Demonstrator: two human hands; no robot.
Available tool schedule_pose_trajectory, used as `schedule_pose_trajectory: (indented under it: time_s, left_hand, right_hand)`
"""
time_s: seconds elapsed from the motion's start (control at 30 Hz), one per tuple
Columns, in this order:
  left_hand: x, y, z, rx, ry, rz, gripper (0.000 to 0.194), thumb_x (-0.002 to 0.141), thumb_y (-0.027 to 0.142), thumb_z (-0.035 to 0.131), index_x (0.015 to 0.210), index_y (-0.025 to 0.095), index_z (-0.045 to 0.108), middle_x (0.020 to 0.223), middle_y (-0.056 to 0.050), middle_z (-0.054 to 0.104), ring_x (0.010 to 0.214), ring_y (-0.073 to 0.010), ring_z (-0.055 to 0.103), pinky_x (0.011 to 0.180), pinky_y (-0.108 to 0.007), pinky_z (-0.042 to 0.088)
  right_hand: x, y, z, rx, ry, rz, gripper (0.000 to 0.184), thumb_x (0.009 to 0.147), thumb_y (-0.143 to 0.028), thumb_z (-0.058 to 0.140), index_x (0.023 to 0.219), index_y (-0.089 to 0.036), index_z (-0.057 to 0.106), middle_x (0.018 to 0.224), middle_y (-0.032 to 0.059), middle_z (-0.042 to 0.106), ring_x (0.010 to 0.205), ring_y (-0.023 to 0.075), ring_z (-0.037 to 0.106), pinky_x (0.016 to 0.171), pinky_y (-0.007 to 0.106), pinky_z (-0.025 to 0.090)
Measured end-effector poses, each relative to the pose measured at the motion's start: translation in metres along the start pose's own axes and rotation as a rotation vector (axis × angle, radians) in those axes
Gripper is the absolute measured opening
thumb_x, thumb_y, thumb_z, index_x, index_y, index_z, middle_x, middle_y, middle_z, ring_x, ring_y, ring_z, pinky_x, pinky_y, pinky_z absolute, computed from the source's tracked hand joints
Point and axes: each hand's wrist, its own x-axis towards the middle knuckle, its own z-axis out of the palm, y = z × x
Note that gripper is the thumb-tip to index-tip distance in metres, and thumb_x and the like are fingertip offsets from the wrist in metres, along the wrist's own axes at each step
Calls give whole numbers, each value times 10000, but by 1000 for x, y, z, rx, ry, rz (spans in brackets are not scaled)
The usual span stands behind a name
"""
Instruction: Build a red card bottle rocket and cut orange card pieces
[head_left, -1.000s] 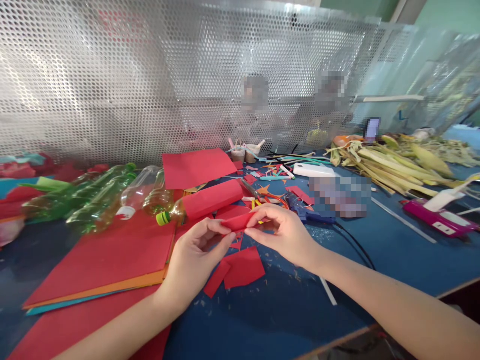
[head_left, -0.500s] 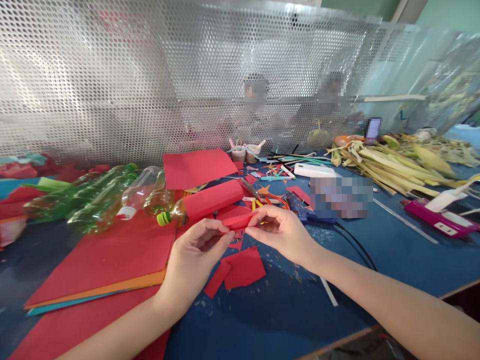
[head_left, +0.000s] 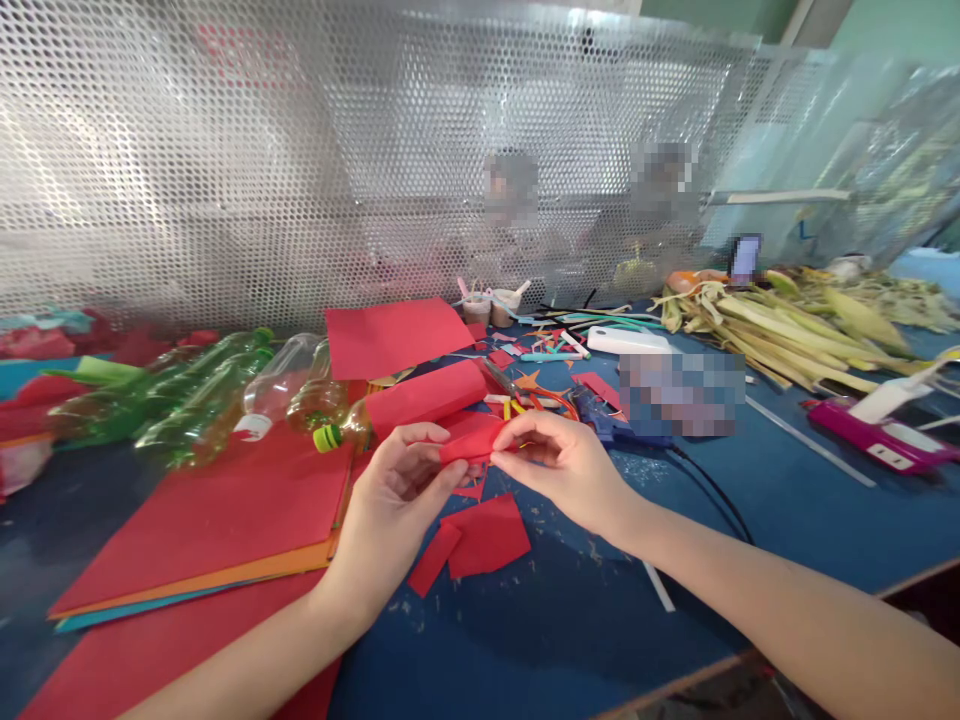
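Between my two hands is a small piece of red paper (head_left: 472, 442), curled or folded lengthwise, held above the blue table. My left hand (head_left: 405, 490) pinches its left end with thumb and fingers. At the other end, the thumb and fingertips of my right hand (head_left: 555, 460) are closed on it. Just behind lies a plastic bottle wrapped in red paper (head_left: 427, 395), its green cap (head_left: 328, 437) pointing left. Below my hands, a red paper rectangle (head_left: 491, 537) and a narrower red strip (head_left: 435, 562) lie on the table. My fingers cover part of the held piece.
Stacked coloured sheets (head_left: 217, 510) and green plastic bottles (head_left: 206, 405) lie at left. A blue glue gun (head_left: 622, 425) with a black cord, a magenta power strip (head_left: 885, 440) and dried husks (head_left: 787, 330) are at right. Perforated sheeting (head_left: 300, 150) hangs behind, two blurred people beyond.
The red paper piece has turned slightly between my fingers and looks more curled. My left fingers have shifted a little; the right hand stays nearly in place.
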Motion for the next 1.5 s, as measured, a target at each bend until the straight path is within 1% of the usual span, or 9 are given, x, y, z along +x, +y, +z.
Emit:
schedule_pose_trajectory:
  time_s: [0.1, 0.2, 0.33, 0.43, 0.6, 0.77, 0.87, 1.27, 1.5]
  left_hand:
    - [-1, -3, 0, 20, -29, 65, 163, 791, 173, 622, 859, 242, 491, 711, 77, 603, 658, -59, 620, 636, -141, 500]
    - [-3, -6, -2, 147, 22, 242, 199, 808, 129, 588, 883, 263, 461, 773, 73, 617, 674, -70, 640, 630, -159, 512]
    - [-3, -6, -9, 489, -72, 515, 151, 826, 96, 562, 840, 246, 569, 852, 25, 657, 847, -118, 656, 765, -211, 519]
    - [-1, -4, -12, 598, -71, 601, 128, 806, 134, 613, 876, 241, 629, 834, 9, 690, 810, -139, 665, 760, -229, 533]
    - [1, -4, -12, 561, -12, 534, 99, 781, 160, 649, 833, 243, 662, 800, 27, 704, 764, -130, 672, 756, -222, 546]
    - [2, -5, -9, 298, 20, 314, 87, 748, 151, 663, 799, 222, 658, 819, 16, 712, 760, -132, 690, 719, -210, 570]
    - [2, -3, -7, 204, 9, 248, 89, 726, 146, 673, 783, 214, 662, 801, 14, 715, 759, -137, 694, 729, -217, 578]
    - [0, -2, -8, 199, -19, 264, 105, 730, 147, 674, 798, 227, 666, 774, 23, 705, 731, -127, 687, 723, -208, 578]
    - [-1, -3, -10, 331, -29, 383, 82, 743, 179, 678, 807, 230, 670, 801, 2, 696, 749, -145, 674, 731, -238, 573]
  right_hand:
    - [1, 1, -2, -10, -9, 11, 43, 755, -209, 667, 759, -206, 624, 765, -8, 641, 687, 117, 602, 669, 245, 522]
    - [2, 1, -3, 3, -3, 58, 66, 737, -226, 685, 745, -203, 624, 731, -18, 617, 634, 105, 561, 601, 229, 491]
    - [4, -3, -4, 4, 5, 93, 88, 713, -224, 690, 721, -198, 607, 694, -26, 573, 605, 101, 520, 558, 222, 457]
    - [4, -5, -4, 10, -9, 78, 82, 716, -215, 684, 723, -198, 604, 706, -22, 582, 621, 102, 529, 581, 224, 467]
    - [3, -3, -4, 22, -35, 64, 77, 733, -231, 700, 746, -205, 630, 720, -16, 618, 628, 105, 568, 575, 221, 489]
    - [1, -2, -5, -20, -71, -63, 63, 764, -230, 694, 826, -225, 684, 862, 14, 656, 790, 134, 633, 703, 257, 538]
    - [1, -1, -6, -74, -52, -109, 53, 783, -221, 678, 834, -229, 691, 856, 18, 661, 786, 139, 639, 703, 267, 546]
    - [1, -4, -6, -187, -44, -138, 43, 781, -226, 690, 820, -222, 672, 850, 18, 662, 787, 142, 637, 718, 271, 550]
    - [1, -5, -6, -166, -55, -122, 36, 793, -249, 674, 797, -216, 662, 828, 21, 656, 758, 141, 629, 671, 257, 545]
